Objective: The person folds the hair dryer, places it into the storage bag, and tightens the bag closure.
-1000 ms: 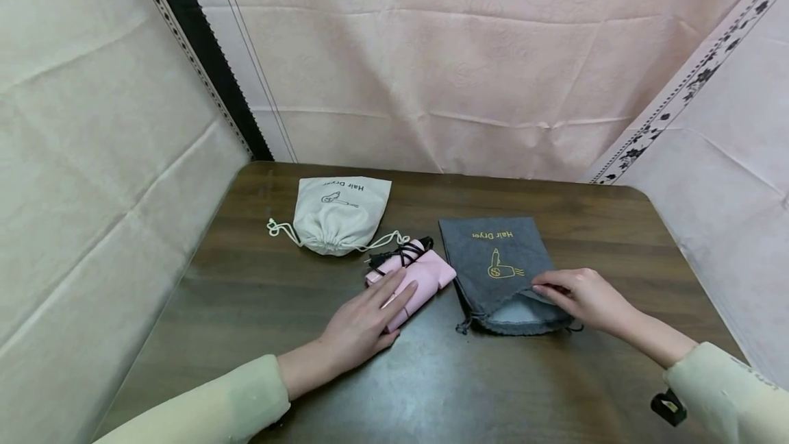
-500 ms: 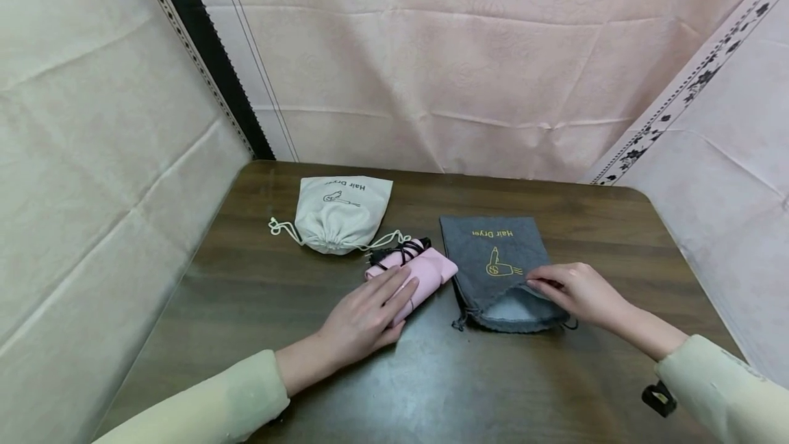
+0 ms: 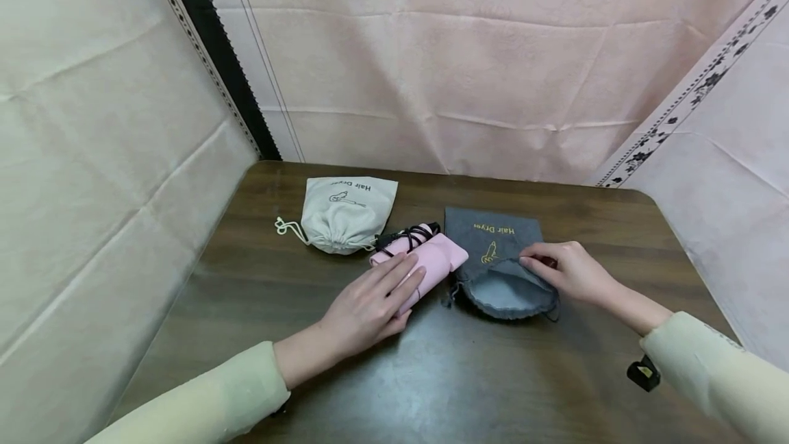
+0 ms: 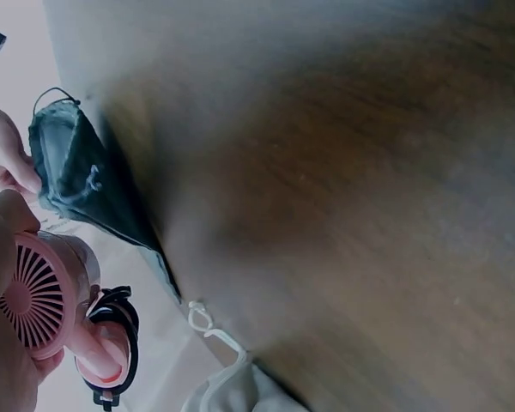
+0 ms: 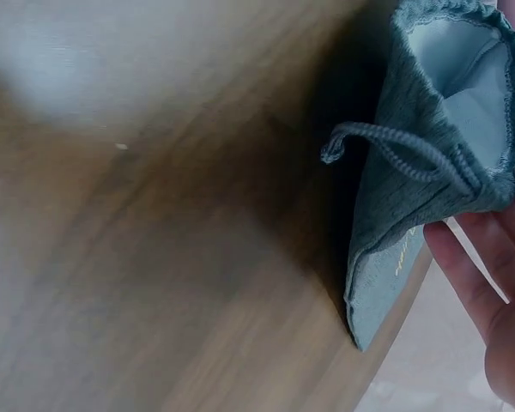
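My left hand (image 3: 368, 303) lies over a pink hair dryer (image 3: 439, 259), fingers across its top and thumb along the near side. A black cord (image 3: 414, 237) is wound round the dryer's folded handle. The dryer's round slatted vent (image 4: 39, 296) shows in the left wrist view. To its right, a dark grey drawstring bag (image 3: 464, 225) with gold "Hair Dryer" lettering has its mouth toward me. My right hand (image 3: 573, 271) pinches the upper rim of that mouth between thumb and forefinger, lifting it so the pale lining (image 5: 472, 94) shows.
A white drawstring bag (image 3: 348, 218), also printed "Hair Dryer", lies at the back left, its cord (image 3: 290, 227) trailing left. The brown wooden table (image 3: 468, 389) is bordered by light cloth hangings (image 3: 431, 60) at the back and sides.
My right hand has raised the grey bag's rim and drawn it back, so the mouth gapes wider. My left hand and the hair dryer have shifted slightly away and toward the bag.
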`<action>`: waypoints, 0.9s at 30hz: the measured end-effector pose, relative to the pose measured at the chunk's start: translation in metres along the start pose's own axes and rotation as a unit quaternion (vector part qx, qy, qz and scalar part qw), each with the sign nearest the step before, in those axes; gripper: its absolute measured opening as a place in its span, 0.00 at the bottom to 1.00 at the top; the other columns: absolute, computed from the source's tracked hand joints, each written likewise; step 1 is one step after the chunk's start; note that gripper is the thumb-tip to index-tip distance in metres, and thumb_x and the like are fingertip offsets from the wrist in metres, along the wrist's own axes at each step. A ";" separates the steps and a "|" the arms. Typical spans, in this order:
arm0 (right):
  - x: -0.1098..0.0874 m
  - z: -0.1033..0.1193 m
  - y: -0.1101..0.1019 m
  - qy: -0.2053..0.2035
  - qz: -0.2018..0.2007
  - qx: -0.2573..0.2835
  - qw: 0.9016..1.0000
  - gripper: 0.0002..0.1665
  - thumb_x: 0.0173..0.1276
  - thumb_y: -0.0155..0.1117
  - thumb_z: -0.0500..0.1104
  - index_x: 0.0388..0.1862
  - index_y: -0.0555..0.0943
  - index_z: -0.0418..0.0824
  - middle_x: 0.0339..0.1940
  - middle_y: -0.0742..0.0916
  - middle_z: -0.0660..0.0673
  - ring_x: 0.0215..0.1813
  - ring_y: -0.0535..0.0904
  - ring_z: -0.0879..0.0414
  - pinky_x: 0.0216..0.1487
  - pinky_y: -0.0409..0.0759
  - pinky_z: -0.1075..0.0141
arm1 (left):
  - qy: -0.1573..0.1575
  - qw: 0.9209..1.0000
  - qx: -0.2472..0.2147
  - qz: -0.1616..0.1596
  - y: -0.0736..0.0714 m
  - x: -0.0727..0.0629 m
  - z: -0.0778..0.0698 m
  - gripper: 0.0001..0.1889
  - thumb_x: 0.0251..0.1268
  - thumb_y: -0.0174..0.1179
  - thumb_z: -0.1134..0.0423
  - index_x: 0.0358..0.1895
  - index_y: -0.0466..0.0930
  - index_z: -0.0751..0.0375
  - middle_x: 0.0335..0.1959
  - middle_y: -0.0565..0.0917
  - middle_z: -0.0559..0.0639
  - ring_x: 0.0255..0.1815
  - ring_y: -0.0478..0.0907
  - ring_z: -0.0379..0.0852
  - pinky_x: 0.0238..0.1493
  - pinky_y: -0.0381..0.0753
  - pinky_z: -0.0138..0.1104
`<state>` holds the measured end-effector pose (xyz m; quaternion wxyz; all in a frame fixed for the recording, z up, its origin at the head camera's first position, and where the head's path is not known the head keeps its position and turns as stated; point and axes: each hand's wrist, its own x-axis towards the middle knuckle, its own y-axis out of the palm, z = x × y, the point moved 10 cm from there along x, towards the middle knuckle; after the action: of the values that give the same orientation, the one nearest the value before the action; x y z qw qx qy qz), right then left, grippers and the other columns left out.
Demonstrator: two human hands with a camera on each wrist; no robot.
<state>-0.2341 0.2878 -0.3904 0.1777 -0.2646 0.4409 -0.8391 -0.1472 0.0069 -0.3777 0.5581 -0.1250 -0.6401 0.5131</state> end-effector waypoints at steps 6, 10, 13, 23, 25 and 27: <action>0.019 -0.009 -0.001 0.026 -0.004 0.010 1.000 0.07 0.74 0.70 0.32 0.44 0.91 0.40 0.33 0.90 0.52 0.27 0.79 0.66 0.29 0.80 0.68 | 0.015 1.000 0.015 -0.013 -0.011 0.005 -0.003 0.37 0.57 0.75 0.57 0.70 0.78 0.68 0.70 0.80 0.66 0.70 0.79 0.62 0.71 0.79 0.47; 0.032 -0.010 0.001 0.030 -0.005 0.005 1.000 0.06 0.74 0.70 0.32 0.44 0.91 0.41 0.34 0.91 0.53 0.29 0.79 0.66 0.31 0.81 0.68 | 0.021 0.999 0.024 -0.021 -0.017 0.007 -0.006 0.35 0.58 0.73 0.57 0.69 0.79 0.68 0.69 0.80 0.66 0.69 0.80 0.62 0.71 0.79 0.46; 0.039 -0.008 0.001 0.025 -0.008 0.006 1.000 0.06 0.74 0.71 0.33 0.44 0.91 0.41 0.34 0.91 0.53 0.29 0.79 0.66 0.31 0.81 0.68 | 0.026 0.999 0.028 -0.026 -0.021 0.010 -0.010 0.34 0.59 0.72 0.57 0.69 0.80 0.68 0.69 0.81 0.66 0.69 0.80 0.62 0.70 0.80 0.46; 0.059 -0.003 0.008 0.016 -0.018 0.026 0.999 0.05 0.75 0.71 0.34 0.43 0.91 0.41 0.36 0.91 0.52 0.32 0.81 0.65 0.35 0.84 0.65 | 0.041 0.998 0.027 -0.030 -0.030 0.014 -0.028 0.34 0.60 0.71 0.56 0.69 0.80 0.68 0.70 0.80 0.66 0.69 0.80 0.61 0.71 0.80 0.45; 0.062 -0.004 0.010 0.018 -0.019 0.025 0.999 0.05 0.75 0.71 0.34 0.43 0.91 0.41 0.35 0.91 0.52 0.32 0.81 0.64 0.35 0.83 0.66 | 0.044 0.998 0.026 -0.030 -0.032 0.013 -0.032 0.34 0.60 0.71 0.55 0.69 0.80 0.67 0.70 0.80 0.66 0.70 0.80 0.61 0.70 0.80 0.45; 0.065 -0.005 0.011 0.021 -0.020 0.022 0.999 0.05 0.75 0.71 0.35 0.43 0.91 0.42 0.35 0.91 0.52 0.32 0.81 0.64 0.35 0.82 0.68 | 0.045 0.998 0.026 -0.031 -0.034 0.013 -0.036 0.34 0.60 0.71 0.55 0.69 0.80 0.67 0.70 0.80 0.66 0.70 0.80 0.60 0.70 0.80 0.44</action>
<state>-0.2883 0.2507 -0.3833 0.1573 -0.2519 0.4203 -0.8574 -0.1068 0.0199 -0.3482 0.6050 -0.1141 -0.6042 0.5059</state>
